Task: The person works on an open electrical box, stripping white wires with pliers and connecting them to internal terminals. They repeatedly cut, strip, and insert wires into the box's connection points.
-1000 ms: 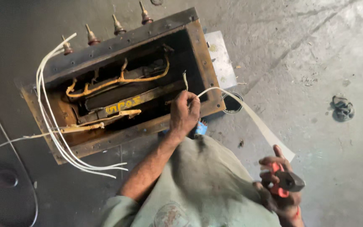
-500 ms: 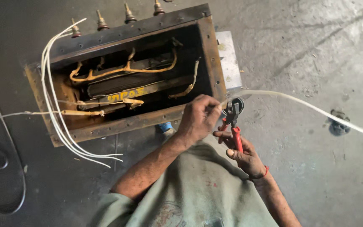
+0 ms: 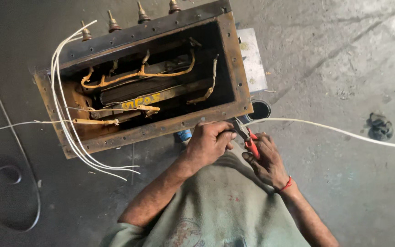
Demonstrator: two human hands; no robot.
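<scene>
From the head view, the left hand (image 3: 210,142) has its fingers clamped on the near end of the white sleeving (image 3: 325,128), pinning it beside the rusty metal tank (image 3: 236,68) rim on the floor. The right hand (image 3: 266,160), fingers wrapped around red-handled pliers (image 3: 247,135), brings the tool's nose to that pinned end, seemingly to work it.

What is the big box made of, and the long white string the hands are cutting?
The big box looks like thick metal, probably steel: its rim is brown with rust and dotted with bolt holes. The long white string is likely a wire in smooth plastic sleeving; it bends gently and looks slightly glossy. The pliers look like dull metal with red plastic-coated handles.
</scene>
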